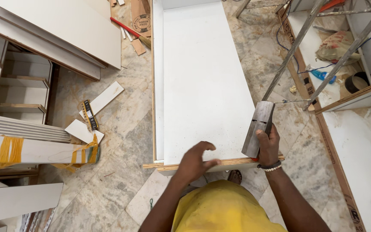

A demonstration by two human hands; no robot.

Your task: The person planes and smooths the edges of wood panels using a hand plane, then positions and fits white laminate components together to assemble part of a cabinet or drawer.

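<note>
Gripping wooden block (258, 129), right hand (268, 144) over white cabinet (202, 77).

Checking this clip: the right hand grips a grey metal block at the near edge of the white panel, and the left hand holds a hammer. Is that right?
Not quite. The head view shows the left hand empty, fingers spread over the near plywood edge of the white panel; it holds no hammer. The rest stands: the right hand grips the grey metal block at that edge.
</note>
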